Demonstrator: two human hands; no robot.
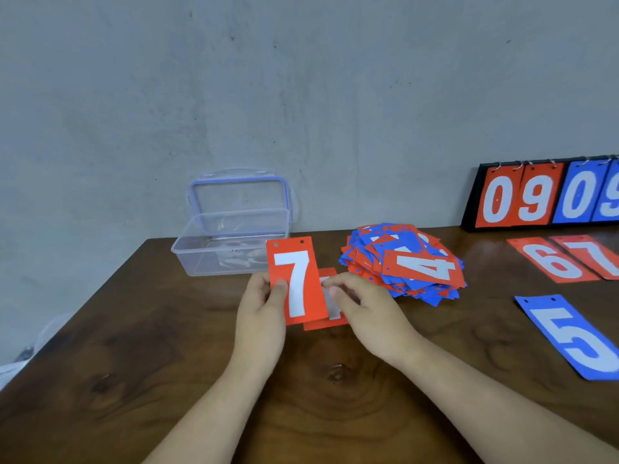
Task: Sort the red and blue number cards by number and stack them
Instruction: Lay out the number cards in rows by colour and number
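On tabletop (167,380): open box (231,242) back left, card pile (402,262) to its right, flip scoreboard (542,195) far right against wall (301,95); 6 card (552,261) and 7 card (599,256) before it, 5 card (576,336) nearer.

Hands: two, left hand (261,306) and right hand (365,306).
Cards in hand: two, both red. Red 7 card (294,279) gripped by left; second red card (330,321) pinched by right, number covered.
Pile (402,259) of mixed red and blue cards, centre far: one. Count within not readable; red 4 card (423,267) on top.
Cards laid singly, right side: three. Red 6 card (552,259), far red 7 card (593,254), blue 5 card (572,336) nearer.
Scoreboard (470,209), far right: one. Panels showing: four. Red 0 panel (499,199), red 9 panel (536,199), blue 0 panel (576,195), blue 9 panel (611,195) cut by the edge.
Clear box (231,242), far left: one. Lid (237,192): one.
Table (167,346): one.
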